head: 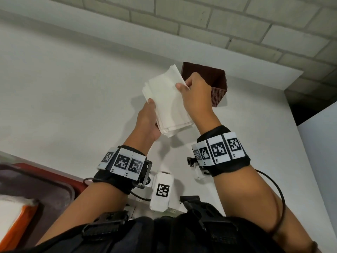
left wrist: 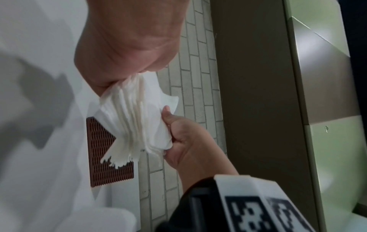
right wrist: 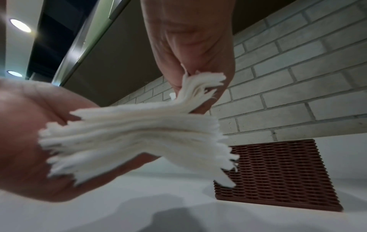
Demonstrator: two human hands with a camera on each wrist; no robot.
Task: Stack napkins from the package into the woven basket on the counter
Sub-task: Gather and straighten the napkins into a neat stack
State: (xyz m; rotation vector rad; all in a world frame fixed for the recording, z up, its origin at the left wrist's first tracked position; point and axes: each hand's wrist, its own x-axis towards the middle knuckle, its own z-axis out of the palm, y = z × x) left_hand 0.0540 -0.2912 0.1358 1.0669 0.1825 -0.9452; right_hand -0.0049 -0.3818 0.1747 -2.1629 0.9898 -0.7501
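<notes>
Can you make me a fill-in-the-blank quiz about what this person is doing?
1. Both hands hold a stack of white ____.
2. The right hand pinches the stack's far corner; the left hand grips its ____ end.
3. The brown woven ____ stands on the counter beyond the stack.

Missing words: napkins; near; basket

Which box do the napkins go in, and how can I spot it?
Look along the white counter to its far end, near the brick wall. The basket stands there, just past the right hand. It is the only dark brown, woven, open-topped box.
</notes>
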